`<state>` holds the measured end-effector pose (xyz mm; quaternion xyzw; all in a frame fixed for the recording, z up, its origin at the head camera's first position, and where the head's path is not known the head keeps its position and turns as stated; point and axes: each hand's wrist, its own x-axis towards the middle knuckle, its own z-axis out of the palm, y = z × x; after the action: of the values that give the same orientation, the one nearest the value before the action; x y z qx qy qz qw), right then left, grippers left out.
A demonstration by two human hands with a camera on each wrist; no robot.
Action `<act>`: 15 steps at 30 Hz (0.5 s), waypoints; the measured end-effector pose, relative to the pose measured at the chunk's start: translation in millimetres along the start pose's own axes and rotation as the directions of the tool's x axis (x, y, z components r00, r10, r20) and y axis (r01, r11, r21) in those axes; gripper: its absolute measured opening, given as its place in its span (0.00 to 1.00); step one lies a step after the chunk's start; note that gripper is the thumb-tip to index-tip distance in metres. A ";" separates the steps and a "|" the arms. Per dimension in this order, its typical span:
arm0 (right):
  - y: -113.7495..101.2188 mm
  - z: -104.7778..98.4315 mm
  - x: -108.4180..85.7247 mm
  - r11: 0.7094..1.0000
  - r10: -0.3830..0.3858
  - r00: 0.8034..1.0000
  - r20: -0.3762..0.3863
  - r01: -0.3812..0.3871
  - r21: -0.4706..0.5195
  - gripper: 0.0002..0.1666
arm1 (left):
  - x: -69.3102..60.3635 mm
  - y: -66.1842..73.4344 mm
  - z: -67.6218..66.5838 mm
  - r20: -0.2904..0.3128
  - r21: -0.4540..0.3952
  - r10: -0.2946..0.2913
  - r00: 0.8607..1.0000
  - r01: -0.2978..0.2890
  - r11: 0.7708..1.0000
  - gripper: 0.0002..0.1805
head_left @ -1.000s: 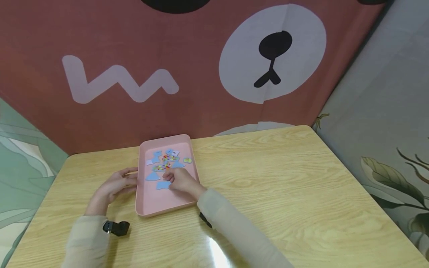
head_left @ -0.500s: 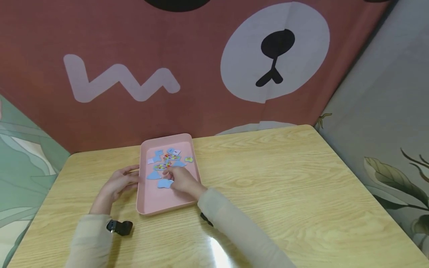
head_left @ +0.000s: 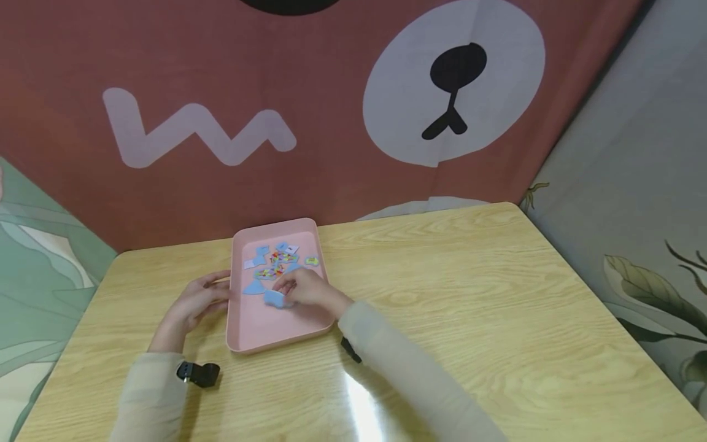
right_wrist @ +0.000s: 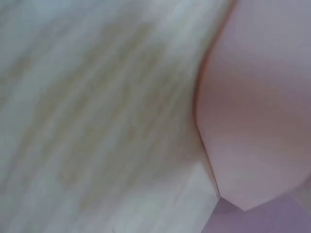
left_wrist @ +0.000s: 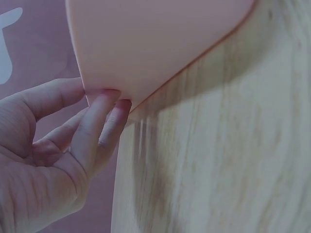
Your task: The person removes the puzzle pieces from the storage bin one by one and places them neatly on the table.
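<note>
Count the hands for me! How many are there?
2: the left hand touches the outside of the pink tray; the right hand, over the tray, holds a blue piece.

Head view evenly lit, fairly sharp. White glare streak on table [head_left: 469, 319], nearer camera than tray [head_left: 259, 325]. Left wrist view dimmer, soft shadow beside tray. Right wrist view hazy, table grain beside tray blurred.

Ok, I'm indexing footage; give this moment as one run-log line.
left hand: touching outer wall of pink tray | right hand: pinching light-blue wavy-edged piece | in tray: light-blue triangular piece, multicolored pieces
</note>
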<state>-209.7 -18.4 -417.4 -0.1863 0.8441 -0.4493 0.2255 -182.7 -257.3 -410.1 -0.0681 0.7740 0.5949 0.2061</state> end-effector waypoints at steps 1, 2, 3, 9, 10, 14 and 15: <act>-0.9 -3.3 -0.7 1.000 0.005 1.000 -0.002 -0.005 0.017 0.15 | 0.1 0.0 0.1 0.001 0.000 0.004 1.000 -0.004 1.000 0.39; -1.2 -6.7 -0.6 0.999 0.007 1.000 -0.005 -0.007 0.039 0.14 | 0.1 0.0 0.2 0.000 -0.003 0.006 1.000 -0.006 1.000 0.39; -1.7 -10.7 -0.8 0.998 0.008 1.000 -0.005 -0.008 0.070 0.14 | 0.1 0.0 0.1 -0.001 -0.005 0.009 1.000 -0.009 1.000 0.39; -1.2 -36.4 -1.0 0.966 0.029 0.999 -0.024 -0.022 0.259 0.18 | -0.8 -0.2 -1.1 -0.005 0.000 0.016 1.000 -0.016 1.000 0.38; -0.7 -40.7 -1.1 0.959 0.039 0.999 -0.034 -0.028 0.283 0.18 | -1.1 -0.1 -1.3 -0.005 0.003 0.015 1.000 -0.015 1.000 0.38; 2.5 -57.9 -1.5 0.924 0.094 0.993 -0.070 -0.061 0.377 0.19 | -2.2 -0.5 -2.3 -0.004 0.013 0.014 1.000 -0.014 1.000 0.38; 3.8 -62.0 -1.4 0.914 0.108 0.991 -0.080 -0.068 0.400 0.20 | -2.5 -0.7 -2.5 -0.004 0.016 0.014 1.000 -0.014 1.000 0.38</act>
<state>-242.9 26.3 -389.7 -0.0760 0.7534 -0.6090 0.2360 -180.9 -260.2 -409.2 -0.0623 0.7795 0.5901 0.2009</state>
